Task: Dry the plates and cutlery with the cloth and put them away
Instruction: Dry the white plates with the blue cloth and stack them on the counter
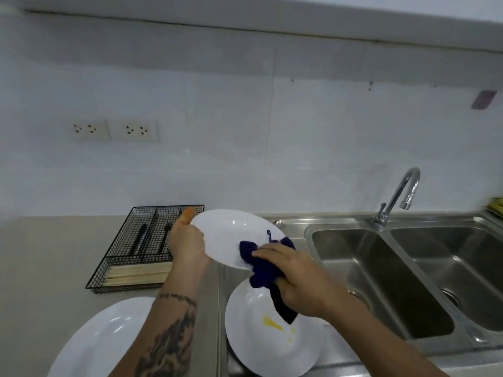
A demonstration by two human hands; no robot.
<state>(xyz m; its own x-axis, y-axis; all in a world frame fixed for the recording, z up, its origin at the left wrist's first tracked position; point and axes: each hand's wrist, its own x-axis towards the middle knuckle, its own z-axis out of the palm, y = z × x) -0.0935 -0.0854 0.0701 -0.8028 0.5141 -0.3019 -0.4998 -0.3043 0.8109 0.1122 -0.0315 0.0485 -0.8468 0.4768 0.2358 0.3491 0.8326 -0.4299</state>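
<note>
1. White and glossy, a plate (234, 235) is held tilted above the counter (40, 268), just left of the sink (381, 281).
2. Its left rim is gripped by the left hand (187, 246), thumb on the face and the other fingers hidden behind.
3. A dark blue cloth (261, 265) is bunched in the right hand (302, 284) and pressed against the plate's lower right face; the fingers are curled round the fabric, and a tail of it hangs below the hand.
4. Risk: the plate is supported at one rim only. If the cloth is pushed hard against the far side, the plate could be levered out of the left hand's grip and dropped onto the second plate (272, 330) directly beneath, and both could be chipped.
5. Risk: the hanging tail of the cloth is seen close to yellow marks on that second plate. Whether it touches them cannot be told; if it is dragged through, the residue could be smeared onto the plate being dried.
6. Risk: a wet glazed rim is judged slippery, so the grip could be lost when the plate is turned for its back.
7. The held plate looks clean, with a soft highlight near its centre; no drops can be made out.
8. A third plate (103, 344) lies on the counter at lower left.
9. Dark cutlery (152, 238) is seen in a wire tray (109, 273) behind the left hand.
</note>
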